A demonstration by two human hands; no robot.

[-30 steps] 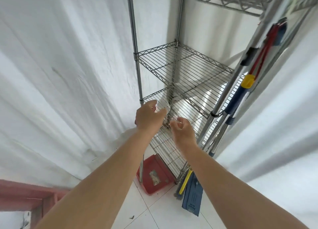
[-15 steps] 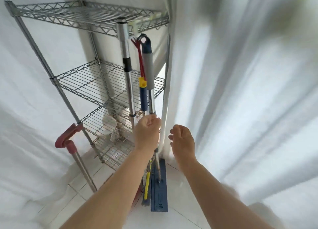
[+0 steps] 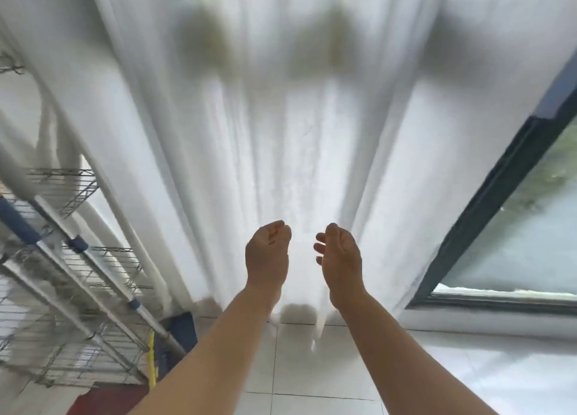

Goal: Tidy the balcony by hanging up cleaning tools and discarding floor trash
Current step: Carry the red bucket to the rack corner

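The hung mop handles (image 3: 78,255) leaned against the wire rack (image 3: 71,346) at far left, well apart from both hands. The left hand (image 3: 267,255) and right hand (image 3: 340,258) hovered before the white curtain (image 3: 281,118), fingers loosely curled, holding nothing

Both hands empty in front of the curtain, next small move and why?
Probably look down and scan the floor for trash. The left hand and right hand hold nothing, the mop handles already lean at the wire rack, and only a few bare tiles show.
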